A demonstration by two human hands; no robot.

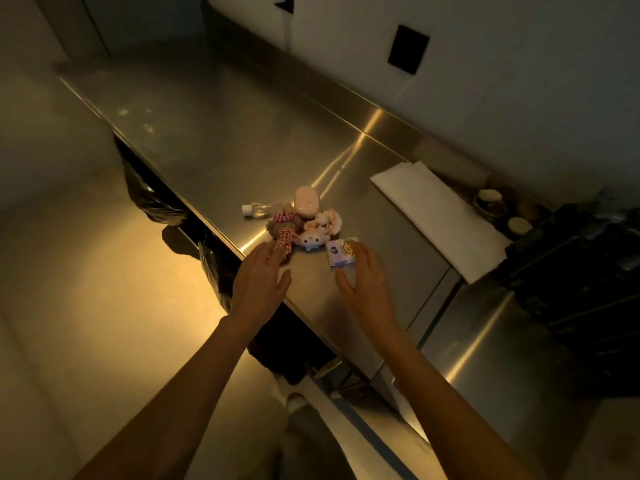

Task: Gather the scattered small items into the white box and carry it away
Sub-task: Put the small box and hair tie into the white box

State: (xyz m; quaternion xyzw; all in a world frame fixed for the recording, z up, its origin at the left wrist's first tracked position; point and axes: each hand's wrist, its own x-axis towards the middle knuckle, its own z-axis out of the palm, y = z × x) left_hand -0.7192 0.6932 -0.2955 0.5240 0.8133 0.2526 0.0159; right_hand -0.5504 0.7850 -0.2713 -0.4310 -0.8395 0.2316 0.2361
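Hands reach out over the near edge of a steel counter (214, 140), both with fingers spread wide and holding nothing. The left hand (258, 282) has its fingertips touching a red-checked cloth toy (284, 237) at the near side of a small heap. The right hand (365, 280) hovers beside a small printed packet (341, 254), its fingers (363, 254) touching or nearly touching the packet's right side.

The heap sits close to the counter's near edge. It holds a pale egg-shaped toy (304, 201) standing upright at the back, a small clear bottle (261, 209) with a white cap lying on its side to the left, a white plush face (311, 240) in front, and crumpled pale stuff (327, 220) just beside it; what that is cannot be told.

A flat white sheet or box (440, 216) lies well apart, toward the counter's right end near the back edge; which of the two it is stays unclear. Two small round cups (488, 197) stand beyond it in the dim corner.
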